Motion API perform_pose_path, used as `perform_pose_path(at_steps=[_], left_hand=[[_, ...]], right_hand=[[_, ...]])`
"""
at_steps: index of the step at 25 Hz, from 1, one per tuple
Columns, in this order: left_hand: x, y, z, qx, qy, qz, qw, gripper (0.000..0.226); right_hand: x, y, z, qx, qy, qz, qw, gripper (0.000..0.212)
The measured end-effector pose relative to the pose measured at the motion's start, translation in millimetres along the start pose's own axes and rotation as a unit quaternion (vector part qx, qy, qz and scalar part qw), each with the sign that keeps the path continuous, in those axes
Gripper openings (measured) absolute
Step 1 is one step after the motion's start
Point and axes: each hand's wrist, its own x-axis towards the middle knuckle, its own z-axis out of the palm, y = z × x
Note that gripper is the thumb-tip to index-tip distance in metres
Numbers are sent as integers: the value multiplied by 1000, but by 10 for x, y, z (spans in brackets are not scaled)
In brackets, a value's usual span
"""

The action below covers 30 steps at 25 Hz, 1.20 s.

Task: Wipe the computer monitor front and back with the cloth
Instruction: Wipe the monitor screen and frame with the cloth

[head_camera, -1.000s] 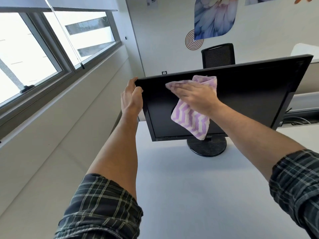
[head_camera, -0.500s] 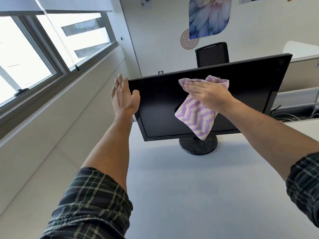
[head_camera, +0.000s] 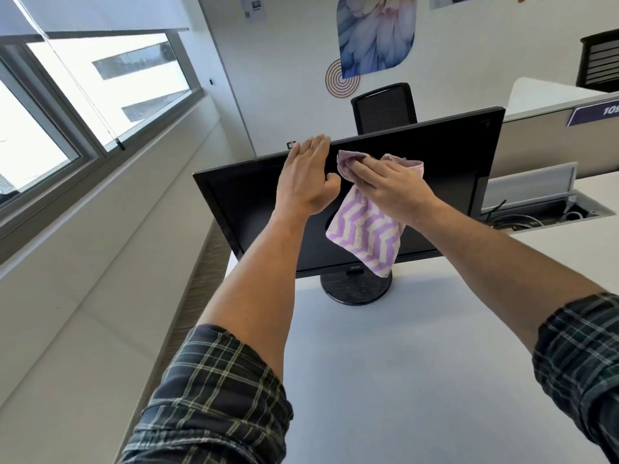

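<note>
A black monitor (head_camera: 452, 169) with a dark screen stands on a round base (head_camera: 355, 289) on the white desk (head_camera: 418, 363), its front facing me. My right hand (head_camera: 392, 189) presses a purple and white zigzag cloth (head_camera: 365, 242) flat against the upper middle of the screen; most of the cloth hangs below the hand. My left hand (head_camera: 306, 175) is in front of the screen's upper part, fingers straight and together, fingertips at the top edge, holding nothing. It lies just left of the cloth.
A black office chair (head_camera: 383, 108) stands behind the monitor by the far wall. A cable tray (head_camera: 536, 216) with wires is sunk into the desk at right. Windows and a sill (head_camera: 100, 182) run along the left; carpet shows between sill wall and desk.
My left hand let go of the monitor's left edge and moved right to the top middle beside the cloth. My right hand with the cloth stayed on the upper screen. The view shifted.
</note>
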Motion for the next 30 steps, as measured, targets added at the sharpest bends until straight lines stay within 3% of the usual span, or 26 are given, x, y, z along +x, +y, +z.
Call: perform_pose_path(at_steps=[2,6,10,12,15,17,19,23,24,27,28,30], left_hand=[[4,53,21,-29,8,-28,999,64],[23,72,73,-52,12,-79,995,62],[-1,27,90,-83,26,-68,994,63],[-15,-11,83,-97,25,-65,993,64],[13,-26,101,-115,18,-75,990,63],[40,-27,130,-129,24,-87,987,64],[45,-41,168,-148,33,-100,983,65],[52,-64,189,-164,37,-116,979,62],[57,-68,190,-162,37,-113,980,62],[80,-52,202,-163,32,-114,980,64],[79,-49,204,-166,31,-117,979,64],[64,-63,195,-174,34,-119,977,62]], right_hand=[[-41,77,-53,17,5,21,1000,48],[-202,149,-85,75,52,152,984,40],[-123,118,-38,88,35,51,994,49],[-163,266,-77,61,46,48,996,43],[-507,525,-74,71,89,189,975,36],[-747,661,-61,119,112,347,923,32],[-778,696,-71,143,117,425,886,32],[-725,712,-95,112,88,268,953,34],[-772,755,-104,120,92,282,947,35],[-863,771,-103,168,131,459,862,35],[-843,727,-93,174,134,477,851,36],[-816,651,-63,180,122,416,883,39]])
